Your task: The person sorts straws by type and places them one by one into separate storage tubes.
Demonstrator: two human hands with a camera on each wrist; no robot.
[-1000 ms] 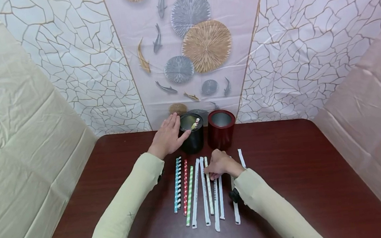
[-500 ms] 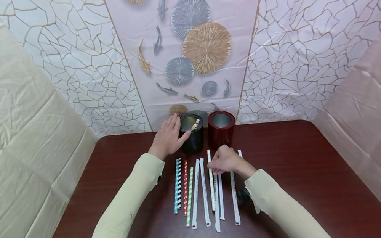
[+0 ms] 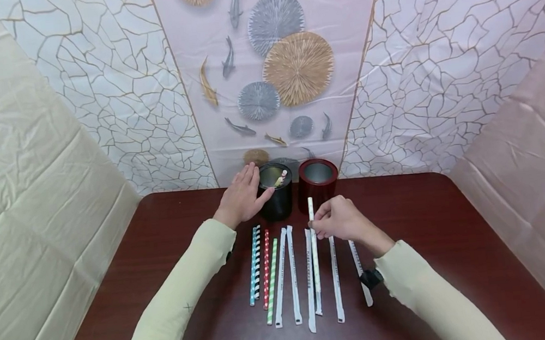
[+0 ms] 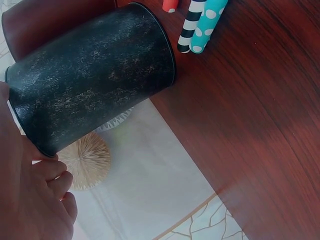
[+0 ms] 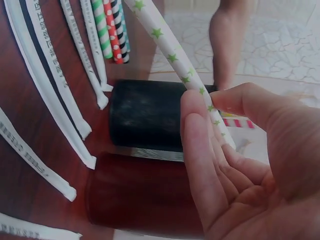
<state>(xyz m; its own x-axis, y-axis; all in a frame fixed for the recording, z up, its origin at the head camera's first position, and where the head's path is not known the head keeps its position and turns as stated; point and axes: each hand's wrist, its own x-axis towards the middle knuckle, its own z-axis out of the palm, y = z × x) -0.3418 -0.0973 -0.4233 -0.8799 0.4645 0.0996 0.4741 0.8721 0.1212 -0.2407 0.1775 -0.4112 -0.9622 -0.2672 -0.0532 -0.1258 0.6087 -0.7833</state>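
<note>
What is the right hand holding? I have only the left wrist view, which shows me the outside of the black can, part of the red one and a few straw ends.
Observer: The right hand is pinching a white straw with green stars between thumb and fingers.
Operator: Is anything in the black can?
Observer: Yes, a pink-and-white striped straw pokes out past its rim in the right wrist view.
Operator: And the red can?
Observer: The head view looks into its mouth, and no straw shows there.
</note>
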